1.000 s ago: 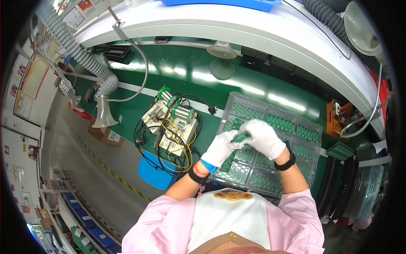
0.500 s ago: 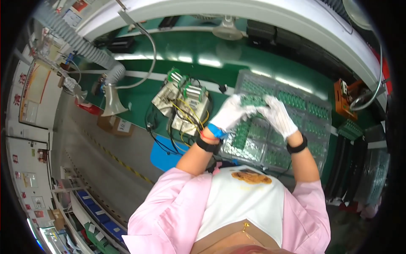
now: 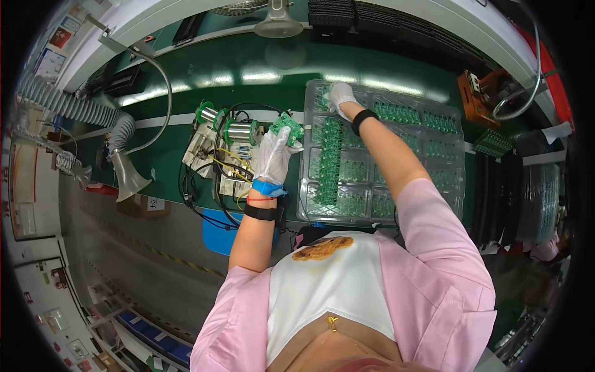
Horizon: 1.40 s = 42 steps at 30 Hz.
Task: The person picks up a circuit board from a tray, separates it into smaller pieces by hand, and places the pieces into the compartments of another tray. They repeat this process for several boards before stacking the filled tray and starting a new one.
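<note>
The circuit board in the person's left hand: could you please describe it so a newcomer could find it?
Start at the clear tray on the green bench. Just left of its near-left corner, the gloved left hand holds a small green board. Unlike the trayed boards, it is lifted.

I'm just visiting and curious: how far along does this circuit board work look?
Done: hard to judge; the clear plastic compartment tray holds many small green boards. In hand: the gloved left hand holds a small green circuit board over the wired test fixture, while the gloved right hand reaches into the tray's far corner. Left: cannot tell which boards remain.
</note>
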Motion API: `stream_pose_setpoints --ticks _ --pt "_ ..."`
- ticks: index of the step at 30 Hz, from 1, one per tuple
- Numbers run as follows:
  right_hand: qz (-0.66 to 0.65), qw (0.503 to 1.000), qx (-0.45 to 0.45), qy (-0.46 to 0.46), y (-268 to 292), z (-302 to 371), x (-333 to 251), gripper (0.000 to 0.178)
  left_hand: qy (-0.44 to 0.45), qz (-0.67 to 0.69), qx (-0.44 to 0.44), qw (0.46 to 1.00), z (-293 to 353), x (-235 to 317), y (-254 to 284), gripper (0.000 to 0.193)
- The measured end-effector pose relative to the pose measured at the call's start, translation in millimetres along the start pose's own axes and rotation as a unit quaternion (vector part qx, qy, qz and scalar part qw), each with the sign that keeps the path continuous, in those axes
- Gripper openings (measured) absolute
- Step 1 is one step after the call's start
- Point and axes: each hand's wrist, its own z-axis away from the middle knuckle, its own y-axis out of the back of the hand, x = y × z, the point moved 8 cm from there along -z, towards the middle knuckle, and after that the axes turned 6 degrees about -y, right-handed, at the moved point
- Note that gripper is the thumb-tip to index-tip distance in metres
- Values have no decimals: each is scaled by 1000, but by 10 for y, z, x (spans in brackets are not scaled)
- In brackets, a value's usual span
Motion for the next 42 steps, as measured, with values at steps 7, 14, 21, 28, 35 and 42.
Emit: stream_pose_setpoints --ticks 7,14,21,28,35,42 --pt "-5 993 122 6 277 825 -710 47 -97 -188 84 974 -75 -29 455 26" --pt "-207 970 -45 119 430 1731 -1103 38 -83 -321 56 942 -291 -137 329 29" --pt "-504 808 -257 163 427 2010 -1000 18 -11 -66 -30 997 -230 -300 -46 25" --pt "-468 872 -136 -48 334 1143 -340 22 17 78 32 996 -310 -542 253 20" --pt "191 962 147 125 207 611 -452 35 -24 -63 79 995 -495 -533 309 18" --pt "-250 960 -109 59 600 1637 -981 34 -39 -76 51 995 -622 -488 58 20"
